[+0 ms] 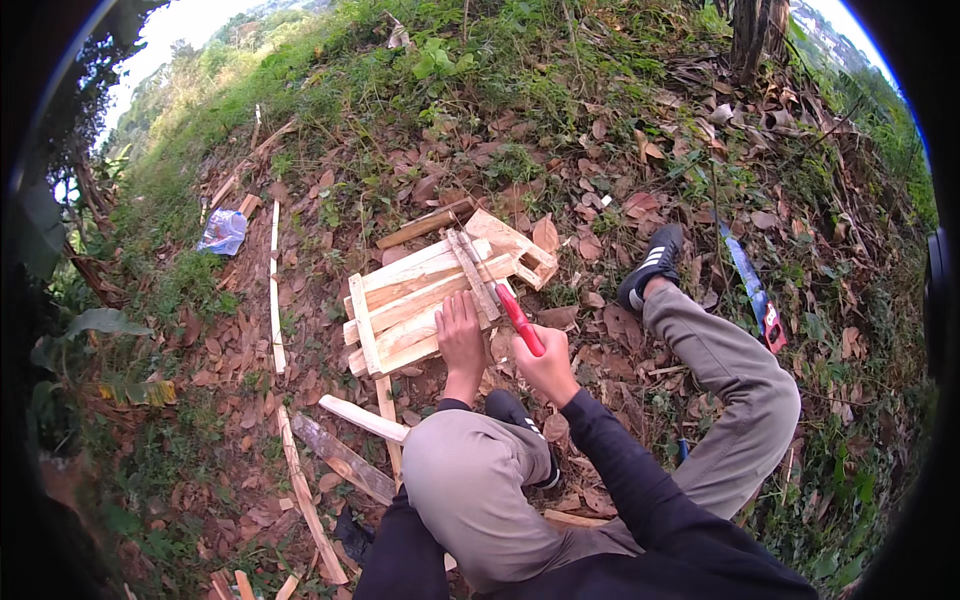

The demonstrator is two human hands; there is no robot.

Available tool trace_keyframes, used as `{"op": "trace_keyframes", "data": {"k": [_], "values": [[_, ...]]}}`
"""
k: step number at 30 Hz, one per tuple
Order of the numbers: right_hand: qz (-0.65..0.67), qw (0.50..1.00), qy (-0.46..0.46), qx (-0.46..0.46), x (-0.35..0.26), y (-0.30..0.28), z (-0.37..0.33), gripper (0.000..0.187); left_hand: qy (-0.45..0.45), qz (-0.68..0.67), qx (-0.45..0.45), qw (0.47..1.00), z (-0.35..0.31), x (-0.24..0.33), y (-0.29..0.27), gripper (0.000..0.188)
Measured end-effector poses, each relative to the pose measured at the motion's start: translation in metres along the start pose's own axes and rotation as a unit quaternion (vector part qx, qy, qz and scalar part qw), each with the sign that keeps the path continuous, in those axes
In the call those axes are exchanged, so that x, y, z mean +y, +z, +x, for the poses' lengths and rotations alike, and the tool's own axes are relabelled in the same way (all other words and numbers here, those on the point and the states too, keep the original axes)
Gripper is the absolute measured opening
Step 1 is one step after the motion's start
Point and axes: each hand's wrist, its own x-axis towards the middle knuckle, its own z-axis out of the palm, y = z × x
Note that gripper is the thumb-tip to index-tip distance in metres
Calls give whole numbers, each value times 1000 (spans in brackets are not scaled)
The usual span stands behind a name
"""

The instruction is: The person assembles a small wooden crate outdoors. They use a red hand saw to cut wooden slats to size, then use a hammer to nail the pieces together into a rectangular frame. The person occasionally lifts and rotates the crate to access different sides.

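Observation:
Several pale wooden slats [410,293] lie side by side on the ground, joined into a panel by a light crosspiece [363,322] at the left end. A darker, rough wood strip [473,275] crosses them at the right end. My left hand [461,335] rests on the near slats with its fingers stretched flat, close to the strip. My right hand [548,362] is closed round the grip of a red-handled hammer [519,318]. Its slim shaft points away over the strip, and its far end is hard to make out against the wood.
A pale wood block [510,240] and a brown stick [425,222] lie beyond the slats. A handsaw [745,275] is on the ground at right, past my shoe [652,265]. Long strips [277,290] and a clear plastic bag [223,231] lie left among leaves.

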Motion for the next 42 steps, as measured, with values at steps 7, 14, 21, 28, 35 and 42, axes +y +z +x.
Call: {"op": "trace_keyframes", "data": {"k": [7,14,21,28,35,42], "values": [[7,999,-26,27,-4,-2,-41,27,4,2,0,1000,0,-3,0,50],[30,999,-14,18,-6,-27,-86,25,3,9,7,1000,-7,-12,9,50],[70,997,22,-17,2,-15,-73,27,0,-6,2,1000,-9,-24,-3,51],[69,997,10,13,21,3,-26,22,-9,-9,-13,1000,-19,-10,-6,50],[49,998,-17,39,14,11,-28,25,-3,-17,0,1000,-9,5,-2,52],[30,999,-18,37,15,-12,-84,16,-13,-9,15,1000,-9,-7,4,50]]}}
